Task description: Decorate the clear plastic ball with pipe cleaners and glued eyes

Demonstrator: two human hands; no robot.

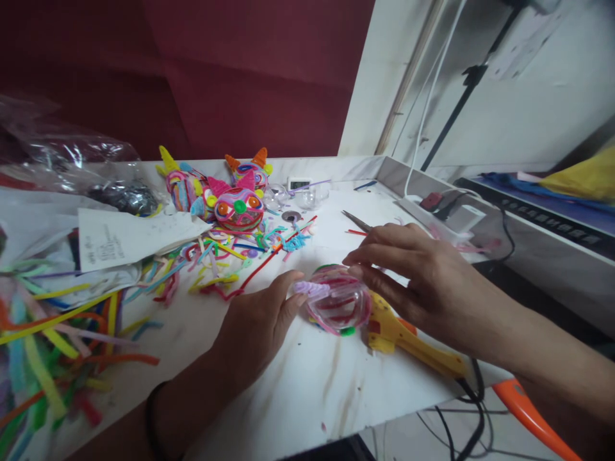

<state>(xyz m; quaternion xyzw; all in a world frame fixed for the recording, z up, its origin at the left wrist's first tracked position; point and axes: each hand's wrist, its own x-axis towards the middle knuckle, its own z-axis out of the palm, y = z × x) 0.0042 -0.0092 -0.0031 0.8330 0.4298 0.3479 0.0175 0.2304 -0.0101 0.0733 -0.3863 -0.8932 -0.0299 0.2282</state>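
A clear plastic ball wrapped in pink pipe cleaner [337,301] rests on the white table [298,390]. My left hand [257,323] grips its left side, thumb and fingers pressed against a lilac pipe cleaner end [310,288]. My right hand [408,272] lies over the ball's right and top, fingers extended and touching the wrapping. A yellow glue gun [408,339] lies under my right wrist, just right of the ball.
Finished pipe-cleaner figures [237,205] stand at the back with loose cut pieces [216,256] before them. Long pipe cleaners [52,346] pile at the left beside a paper sheet [125,237]. Scissors [358,222], clear half-balls [307,195] and a power strip [432,214] sit behind.
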